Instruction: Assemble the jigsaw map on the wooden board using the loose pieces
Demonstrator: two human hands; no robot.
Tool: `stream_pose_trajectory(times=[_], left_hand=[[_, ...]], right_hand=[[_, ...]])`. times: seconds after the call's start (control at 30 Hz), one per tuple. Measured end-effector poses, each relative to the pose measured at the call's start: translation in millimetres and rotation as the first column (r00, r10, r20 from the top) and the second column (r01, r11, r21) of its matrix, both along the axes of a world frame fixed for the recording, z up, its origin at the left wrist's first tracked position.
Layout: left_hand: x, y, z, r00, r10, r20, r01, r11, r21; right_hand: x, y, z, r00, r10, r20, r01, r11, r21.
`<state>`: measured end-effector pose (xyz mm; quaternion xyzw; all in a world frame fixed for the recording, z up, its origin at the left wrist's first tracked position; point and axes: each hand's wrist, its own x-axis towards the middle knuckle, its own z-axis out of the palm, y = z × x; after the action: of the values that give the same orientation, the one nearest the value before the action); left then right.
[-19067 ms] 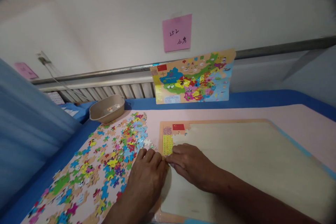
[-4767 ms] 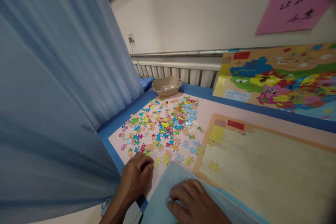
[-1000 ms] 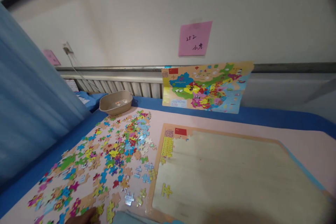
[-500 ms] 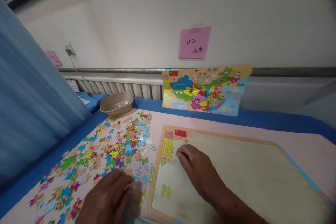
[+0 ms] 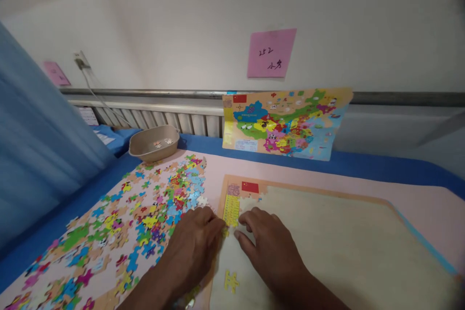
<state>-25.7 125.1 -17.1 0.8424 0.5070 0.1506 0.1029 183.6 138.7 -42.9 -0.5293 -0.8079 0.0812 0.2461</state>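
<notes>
On the wooden puzzle board (image 5: pixel 327 242), my left hand (image 5: pixel 196 240) reaches the left rim with its fingers closed in a pinch. Its fingertips are on a small yellow puzzle piece (image 5: pixel 225 231) just below the joined yellow strip (image 5: pixel 231 210). Facing it from the right, my right hand (image 5: pixel 272 247) hovers low over the board, thumb and forefinger apart beside that strip, with nothing visible between them. A separate yellow piece (image 5: pixel 231 282) lies lower on the board. The corner section with a red flag (image 5: pixel 250 187) sits at the top left.
Many loose puzzle pieces (image 5: pixel 148 223) spread over the pink sheet at left. Behind them stands a beige basket (image 5: pixel 154 144) with a few pieces inside. A colourful map picture (image 5: pixel 286 126) leans against the wall rail. A blue curtain (image 5: pixel 47 145) hangs at far left.
My left hand has moved up and right from the loose pieces to the board's left rim. My right hand has opened its thumb and forefinger and shifted slightly down. The view has shifted slightly.
</notes>
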Motion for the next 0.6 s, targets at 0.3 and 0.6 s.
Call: stream_pose_trajectory(times=[0.3, 0.6], left_hand=[[-2.6, 6.2, 3.3, 0.999, -0.024, 0.029, 0.024, 1.0, -0.017], [0.9, 7.8, 2.2, 0.999, -0.045, 0.011, 0.045, 0.998, -0.043]], right_hand=[[-3.1, 2.4, -12.6, 1.0, 0.006, -0.02, -0.004, 0.997, 0.078], [-3.8, 3.7, -10.3, 0.999, 0.025, -0.03, -0.022, 0.997, 0.08]])
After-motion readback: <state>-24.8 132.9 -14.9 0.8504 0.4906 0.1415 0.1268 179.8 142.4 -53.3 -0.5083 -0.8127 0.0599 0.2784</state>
